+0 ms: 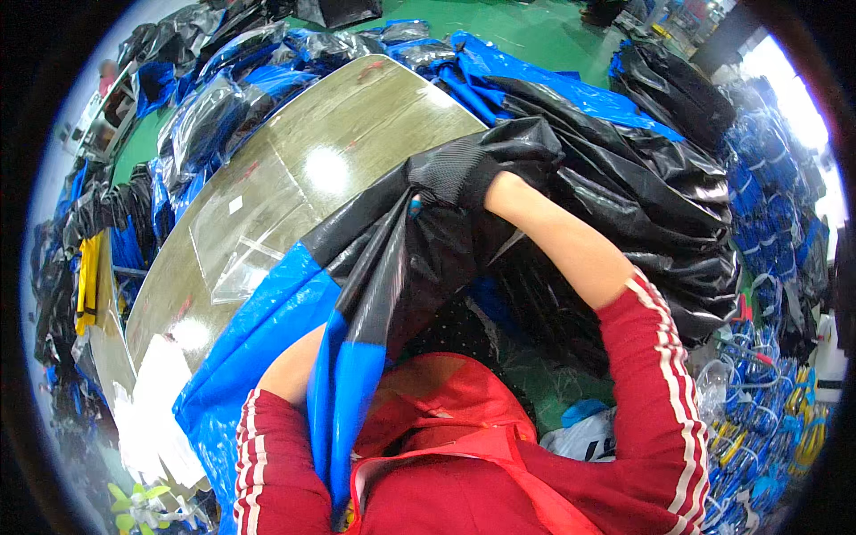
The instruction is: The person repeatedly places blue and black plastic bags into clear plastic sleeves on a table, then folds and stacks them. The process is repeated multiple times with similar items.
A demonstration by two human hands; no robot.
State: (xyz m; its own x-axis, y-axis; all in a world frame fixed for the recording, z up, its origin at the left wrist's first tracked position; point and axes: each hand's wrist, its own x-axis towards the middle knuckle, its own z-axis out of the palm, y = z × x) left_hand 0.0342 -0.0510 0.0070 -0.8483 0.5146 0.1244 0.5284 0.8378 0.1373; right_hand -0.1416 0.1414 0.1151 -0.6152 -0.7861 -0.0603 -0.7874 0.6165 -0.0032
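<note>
A long glossy plastic piece, black with blue ends (357, 236), hangs in folds across my front; whether it is a garment or a bag I cannot tell. My right hand (455, 174), in a black knit glove, closes on its bunched black upper part. My left forearm (294, 367) passes behind the blue folds. The left hand itself is hidden by the plastic, so its fingers do not show. Right beside my right arm lies a large heap of black plastic pieces (633, 205), layered in creases.
A wood-patterned table (357, 116) curves ahead on the left, with clear film (245, 267) on it. White sheets (160, 415) lie at its near left end. Blue and black plastic piles (223, 116) line its far side. Bundled blue packages (776, 196) stack at the right on a green floor (508, 36).
</note>
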